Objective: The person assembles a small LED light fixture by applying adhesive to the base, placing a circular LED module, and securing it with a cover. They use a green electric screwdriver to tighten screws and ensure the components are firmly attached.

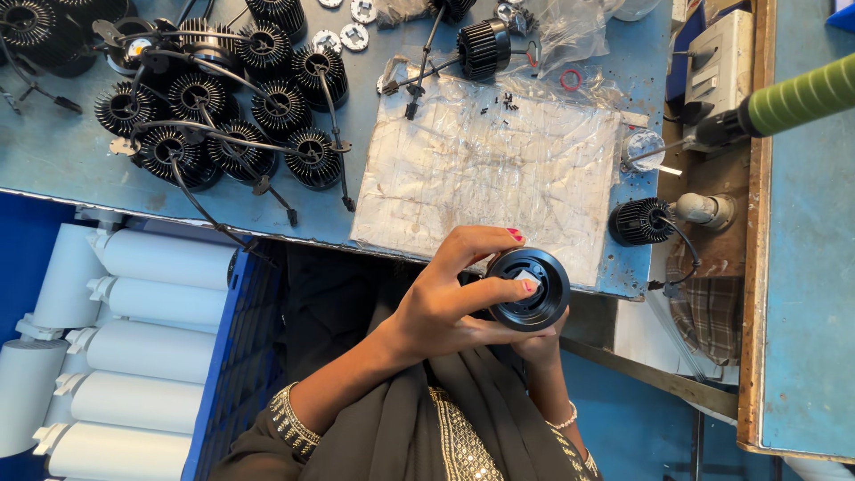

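Her left hand [445, 298] curls around a round black lamp housing [527, 289], fingertip pressing inside; the right hand [537, 343] cups it underneath, mostly hidden.

Both hands [463, 298] round blk housing [529, 289]

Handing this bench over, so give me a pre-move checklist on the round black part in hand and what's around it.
1. Black part held: ok, the left hand wraps it from the side, fingers over its face.
2. Right hand supporting: cannot tell, it sits mostly hidden beneath the part.
3. Part over the bench: not ok, it is held off the edge of the blue bench, above the lap.
4. Work sheet free: ok, apart from small black bits near its top edge.
5. Green-handled tool within reach: cannot tell, it lies at far right.
6. Black heat sinks tidy: not ok, their cables tangle.
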